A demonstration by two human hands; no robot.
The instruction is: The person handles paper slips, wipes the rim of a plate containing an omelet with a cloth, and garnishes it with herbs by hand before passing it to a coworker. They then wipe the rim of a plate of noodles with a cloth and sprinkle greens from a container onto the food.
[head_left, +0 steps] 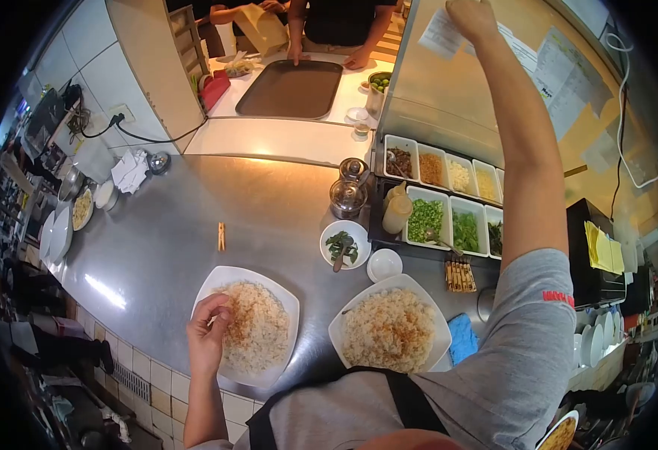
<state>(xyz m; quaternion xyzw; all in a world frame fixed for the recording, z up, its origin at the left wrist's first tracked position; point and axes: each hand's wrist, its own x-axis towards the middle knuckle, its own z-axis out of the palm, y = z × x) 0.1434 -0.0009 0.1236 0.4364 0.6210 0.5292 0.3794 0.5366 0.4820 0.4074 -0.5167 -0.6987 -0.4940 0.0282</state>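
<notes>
My left hand (210, 324) hovers at the left rim of a white square plate of rice (257, 337), its fingertips pinched together over the brown bits sprinkled on top. Whatever the pinch holds is too small to make out. A second white plate of rice (389, 330), with similar brown bits, stands to the right. My right hand (474, 18) is raised high at the top edge, its fingers curled, beside papers (443, 34) on the yellowish panel. The frame edge partly cuts it off. A lone wooden clothespin (221, 235) lies on the steel counter behind the left plate.
Trays of chopped greens (426, 217) and brown crumbs (431, 169) line the right. A bowl of leaves with a spoon (344, 246), a glass jar (348, 196), clothespins (460, 275) and a blue cloth (462, 339) sit nearby. Across the pass, a person's hands touch a dark tray (290, 90).
</notes>
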